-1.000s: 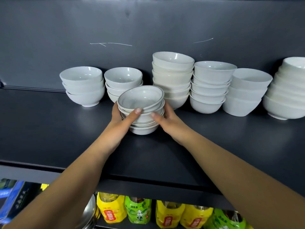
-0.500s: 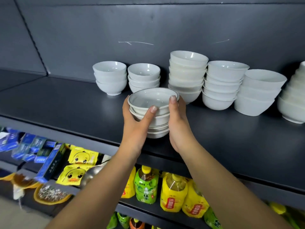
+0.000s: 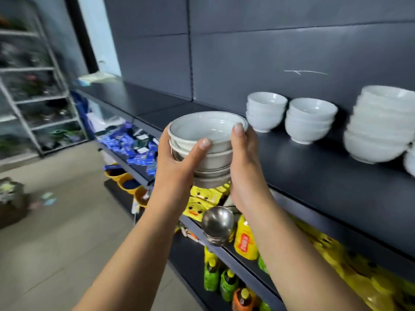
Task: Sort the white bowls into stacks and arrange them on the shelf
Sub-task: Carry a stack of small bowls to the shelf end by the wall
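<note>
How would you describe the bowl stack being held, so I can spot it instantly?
Start at the long dark shelf with white bowl stacks along its back wall. Left of its leftmost stack, the left hand and right hand grip the carried stack in the air. Unlike those plain stacks, its top bowl has a thin dark line round the rim.

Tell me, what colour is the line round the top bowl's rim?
A thin dark line on the white top bowl, clearest in the head view.

White bowls (image 3: 311,120) on dark grey shelf (image 3: 314,176); nearest stack (image 3: 215,158) off-white, thin dark line round top rim; yellow packets (image 3: 197,206) with duck faces; blue packs (image 3: 132,151).
</note>
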{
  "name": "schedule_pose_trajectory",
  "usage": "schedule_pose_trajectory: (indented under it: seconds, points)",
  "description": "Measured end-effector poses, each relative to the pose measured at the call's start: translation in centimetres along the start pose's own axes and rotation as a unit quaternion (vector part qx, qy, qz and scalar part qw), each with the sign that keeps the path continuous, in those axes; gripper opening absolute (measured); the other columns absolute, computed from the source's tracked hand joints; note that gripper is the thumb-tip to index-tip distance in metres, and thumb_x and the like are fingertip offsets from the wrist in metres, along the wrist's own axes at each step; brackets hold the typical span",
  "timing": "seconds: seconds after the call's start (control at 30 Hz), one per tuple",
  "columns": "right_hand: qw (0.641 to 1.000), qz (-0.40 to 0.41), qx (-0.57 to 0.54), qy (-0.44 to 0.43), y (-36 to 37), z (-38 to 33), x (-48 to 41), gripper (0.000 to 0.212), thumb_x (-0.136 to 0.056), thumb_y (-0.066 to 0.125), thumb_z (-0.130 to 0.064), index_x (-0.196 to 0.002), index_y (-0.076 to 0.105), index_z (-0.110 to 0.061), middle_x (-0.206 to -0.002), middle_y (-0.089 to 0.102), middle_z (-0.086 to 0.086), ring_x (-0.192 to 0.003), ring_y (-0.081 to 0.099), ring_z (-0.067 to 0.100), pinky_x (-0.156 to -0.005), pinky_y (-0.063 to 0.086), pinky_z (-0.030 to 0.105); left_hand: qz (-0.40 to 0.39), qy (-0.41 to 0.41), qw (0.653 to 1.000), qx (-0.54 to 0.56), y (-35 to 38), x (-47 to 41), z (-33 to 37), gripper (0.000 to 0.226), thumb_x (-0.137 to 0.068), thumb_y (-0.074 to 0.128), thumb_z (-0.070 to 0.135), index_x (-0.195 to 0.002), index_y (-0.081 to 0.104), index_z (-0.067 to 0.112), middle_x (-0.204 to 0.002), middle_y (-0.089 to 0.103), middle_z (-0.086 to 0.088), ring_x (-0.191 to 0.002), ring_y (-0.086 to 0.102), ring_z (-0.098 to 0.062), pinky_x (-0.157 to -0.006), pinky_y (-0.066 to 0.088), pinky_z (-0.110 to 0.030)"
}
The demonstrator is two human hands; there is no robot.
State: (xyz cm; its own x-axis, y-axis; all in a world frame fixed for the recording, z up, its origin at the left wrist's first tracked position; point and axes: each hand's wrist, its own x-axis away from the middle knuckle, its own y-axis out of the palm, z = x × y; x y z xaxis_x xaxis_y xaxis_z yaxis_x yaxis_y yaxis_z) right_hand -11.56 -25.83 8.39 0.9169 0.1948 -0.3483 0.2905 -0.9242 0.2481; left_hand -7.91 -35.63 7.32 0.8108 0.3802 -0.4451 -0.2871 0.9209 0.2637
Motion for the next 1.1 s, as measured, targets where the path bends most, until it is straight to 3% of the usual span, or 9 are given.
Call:
schedule_pose_trajectory:
  seconds: [0.1, 0.23, 0.43, 0.5, 0.57, 0.67, 0.8, 0.9, 1.1]
  points:
    - [0.998, -0.046, -0.032, 0.024, 6.5, 1.7, -1.4, 0.05, -0.085, 0.046, -0.054, -0.124, 0.041, -0.024, -0.101, 0.059, -0.013, -0.091, 0.059, 0.0, -0.091, 0.047, 0.034, 0.038, 0.016, 0.999, -0.024, -6.1, -2.0, 1.9, 0.073, -0.06, 0.071, 0.041, -0.123, 0.048, 0.012, -0.118, 0.062, -0.01, -0.109, 0.06, -0.024, -0.089, 0.049, -0.037]
    - [0.99, -0.119, -0.052, 0.062, 16.5, 4.6, -2.5, 0.08, -0.064, 0.046, -0.069, -0.132, 0.036, -0.029, -0.126, 0.056, 0.001, -0.111, 0.057, 0.016, -0.099, 0.045, 0.044, 0.086, 0.047, 0.993, -0.062, -15.6, -4.0, 4.4, 0.079, -0.053, 0.078, 0.047, -0.12, 0.05, 0.016, -0.114, 0.064, -0.005, -0.107, 0.061, -0.021, -0.089, 0.05, -0.037]
    - [0.973, -0.202, -0.087, 0.071, 31.8, 9.4, -3.5, 0.044, -0.067, 0.045, -0.065, -0.103, 0.048, -0.039, -0.115, 0.058, -0.007, -0.11, 0.056, 0.013, -0.103, 0.04, 0.045, 0.173, 0.08, 0.976, -0.106, -30.0, -6.4, 7.6, 0.084, -0.047, 0.082, 0.056, -0.115, 0.053, 0.018, -0.11, 0.066, -0.003, -0.104, 0.063, -0.019, -0.084, 0.05, -0.029]
    - [0.966, -0.225, -0.108, 0.071, 35.8, 11.1, -4.0, 0.051, -0.069, 0.044, -0.061, -0.113, 0.048, -0.034, -0.113, 0.059, -0.01, -0.108, 0.055, 0.009, -0.105, 0.039, 0.043, 0.193, 0.085, 0.971, -0.116, -34.0, -7.2, 8.1, 0.087, -0.044, 0.081, 0.06, -0.115, 0.053, 0.018, -0.109, 0.066, -0.002, -0.104, 0.063, -0.02, -0.087, 0.05, -0.032]
    - [0.959, -0.239, -0.127, 0.085, 38.8, 12.6, -4.6, 0.064, -0.07, 0.047, -0.059, -0.125, 0.044, -0.027, -0.12, 0.057, -0.007, -0.114, 0.054, 0.01, -0.106, 0.037, 0.043, 0.204, 0.08, 0.967, -0.127, -37.1, -7.9, 8.1, 0.087, -0.049, 0.081, 0.057, -0.119, 0.052, 0.015, -0.112, 0.066, -0.006, -0.107, 0.062, -0.025, -0.092, 0.049, -0.042]
    - [0.949, -0.267, -0.134, 0.099, 42.8, 14.8, -5.8, 0.052, -0.072, 0.046, -0.057, -0.118, 0.045, -0.033, -0.123, 0.054, -0.011, -0.122, 0.048, 0.009, -0.109, 0.033, 0.041, 0.223, 0.071, 0.964, -0.123, -41.2, -9.4, 7.8, 0.088, -0.053, 0.081, 0.052, -0.123, 0.049, 0.011, -0.113, 0.065, -0.009, -0.108, 0.061, -0.028, -0.096, 0.045, -0.049]
    - [0.943, -0.278, -0.145, 0.113, 47.5, 18.0, -8.2, 0.081, -0.063, 0.052, -0.065, -0.131, 0.041, -0.023, -0.134, 0.051, 0.0, -0.126, 0.046, 0.015, -0.11, 0.031, 0.044, 0.244, 0.054, 0.959, -0.136, -46.1, -12.0, 6.7, 0.077, -0.061, 0.077, 0.045, -0.123, 0.049, 0.01, -0.116, 0.064, -0.013, -0.109, 0.06, -0.031, -0.099, 0.041, -0.058]
    - [0.932, -0.296, -0.161, 0.133, 50.6, 20.6, -10.7, 0.088, -0.059, 0.053, -0.066, -0.134, 0.038, -0.023, -0.136, 0.05, 0.002, -0.127, 0.045, 0.016, -0.11, 0.031, 0.045, 0.267, 0.041, 0.952, -0.145, -49.0, -14.7, 5.7, 0.072, -0.061, 0.074, 0.045, -0.123, 0.049, 0.017, -0.117, 0.064, -0.009, -0.11, 0.06, -0.029, -0.095, 0.041, -0.063]
    - [0.914, -0.318, -0.194, 0.163, 56.2, 26.9, -19.1, 0.069, -0.071, 0.053, -0.053, -0.13, 0.043, -0.019, -0.128, 0.056, 0.005, -0.119, 0.052, 0.018, -0.107, 0.036, 0.045, 0.308, 0.02, 0.936, -0.172, -54.2, -23.0, 2.4, 0.051, -0.066, 0.074, 0.037, -0.112, 0.052, 0.029, -0.1, 0.068, 0.009, -0.099, 0.065, -0.021, -0.083, 0.048, -0.055]
